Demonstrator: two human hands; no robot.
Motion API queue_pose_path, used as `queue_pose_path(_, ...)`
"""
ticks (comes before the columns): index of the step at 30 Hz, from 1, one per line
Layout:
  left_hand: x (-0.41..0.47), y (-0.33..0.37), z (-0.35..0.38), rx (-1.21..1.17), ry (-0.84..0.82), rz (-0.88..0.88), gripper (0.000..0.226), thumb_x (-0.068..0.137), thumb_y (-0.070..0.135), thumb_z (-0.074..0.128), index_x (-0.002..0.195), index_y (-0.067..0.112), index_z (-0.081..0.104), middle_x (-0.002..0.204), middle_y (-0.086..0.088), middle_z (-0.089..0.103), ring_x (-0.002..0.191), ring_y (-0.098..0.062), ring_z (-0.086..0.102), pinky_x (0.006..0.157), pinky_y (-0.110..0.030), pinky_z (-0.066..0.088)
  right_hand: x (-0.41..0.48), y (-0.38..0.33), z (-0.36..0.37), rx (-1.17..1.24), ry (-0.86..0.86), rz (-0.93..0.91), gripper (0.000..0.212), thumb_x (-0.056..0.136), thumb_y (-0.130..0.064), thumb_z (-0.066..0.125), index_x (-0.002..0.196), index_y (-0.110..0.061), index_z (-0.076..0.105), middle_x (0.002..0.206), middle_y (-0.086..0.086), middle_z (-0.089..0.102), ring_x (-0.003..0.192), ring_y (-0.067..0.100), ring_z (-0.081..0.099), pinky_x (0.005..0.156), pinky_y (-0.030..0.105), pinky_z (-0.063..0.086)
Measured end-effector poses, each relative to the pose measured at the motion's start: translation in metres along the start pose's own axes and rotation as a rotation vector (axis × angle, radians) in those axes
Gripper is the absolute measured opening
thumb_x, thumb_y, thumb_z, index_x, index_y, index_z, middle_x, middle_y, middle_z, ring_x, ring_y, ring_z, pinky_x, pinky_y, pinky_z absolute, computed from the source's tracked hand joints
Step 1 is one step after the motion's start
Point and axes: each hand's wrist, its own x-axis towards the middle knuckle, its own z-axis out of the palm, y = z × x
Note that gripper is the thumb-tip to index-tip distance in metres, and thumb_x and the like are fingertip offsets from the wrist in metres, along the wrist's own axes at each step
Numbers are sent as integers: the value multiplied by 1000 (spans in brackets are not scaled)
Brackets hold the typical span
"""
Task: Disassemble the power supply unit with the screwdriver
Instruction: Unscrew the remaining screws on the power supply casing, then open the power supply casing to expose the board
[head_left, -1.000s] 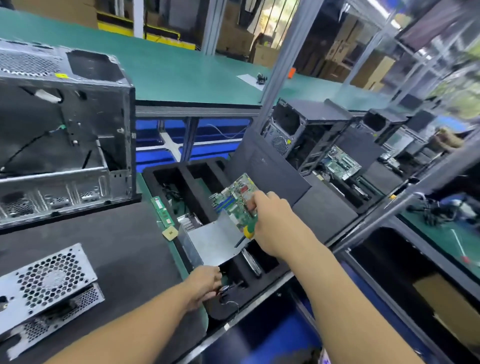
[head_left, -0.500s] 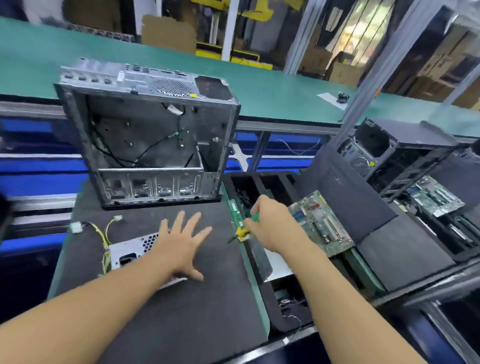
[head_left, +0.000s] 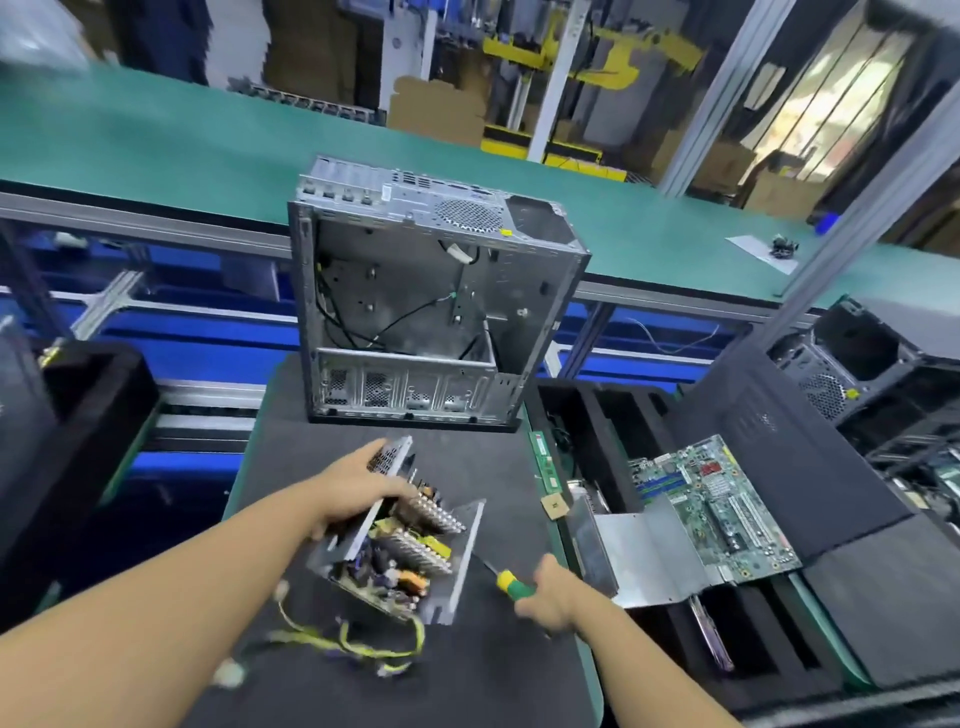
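The left hand (head_left: 349, 491), open a moment ago, now grips the tilted PSU (head_left: 405, 553); the right hand (head_left: 553, 598) holds the screwdriver (head_left: 513, 584) beside it, ready for unscrewing.

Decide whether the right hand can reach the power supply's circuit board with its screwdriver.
Probably yes: the left hand tilts the power supply unit with its board exposed, and the screwdriver in the right hand sits just beside.

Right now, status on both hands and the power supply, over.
Left hand grips power supply unit, tilted, internals exposed. Right hand holds screwdriver beside it. Cables trail loose.
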Motion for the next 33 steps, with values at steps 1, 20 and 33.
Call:
queue_pose_path(1, -2, -8, 0, -134, -21, -33, 105, 68, 47, 83, 155, 37, 25, 151, -4, 42, 130, -28, 48, 109, -46, 41, 3, 4, 3, -41, -12, -4, 38, 89, -28, 58, 115, -7, 41, 109, 9, 50, 92, 21, 48, 74, 26, 35)
queue_pose_path(20, 0, -69, 28, 1330, 153, 286, 120, 71, 74, 62, 156, 8, 11, 161, -11, 20, 151, -28, 9, 121, -43, 9, 56, 2, 65, -172, 408, -326, 81, 91, -52, 48, 155, -31, 2, 154, -1, 17, 137, 27, 24, 110, 41, 29)
queue_pose_path(33, 15, -2, -25, 730, 58, 344, 104, 67, 49, 85, 150, 17, 30, 130, 2, 38, 119, -17, 47, 94, -29, 44, 72, 21, 74, 13, 517, -331, 77, 91, -44, 54, 153, -39, 9, 152, -12, 25, 132, 21, 31, 107, 39, 33)
